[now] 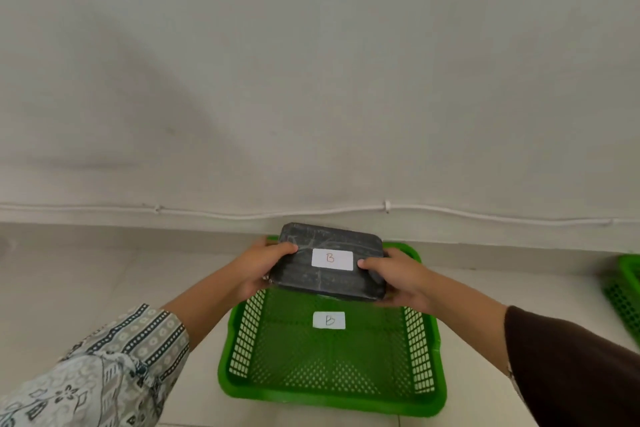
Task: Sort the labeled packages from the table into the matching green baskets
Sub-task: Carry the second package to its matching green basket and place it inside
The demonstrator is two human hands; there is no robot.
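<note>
A flat black wrapped package [322,282] with a white label reading B hangs over the far half of a green mesh basket [329,395]. My left hand [263,269] grips its left edge and my right hand [398,279] grips its right edge. The basket stands on the pale tiled floor and has a white B label [329,320] lying on its bottom. Nothing else lies in the part of the basket that I can see; the package hides its far end.
A second green basket [625,291] is cut off at the right edge of the view. A white wall rises just behind the baskets, with a white cable [386,207] clipped along its foot. Pale floor tiles lie to the left and right.
</note>
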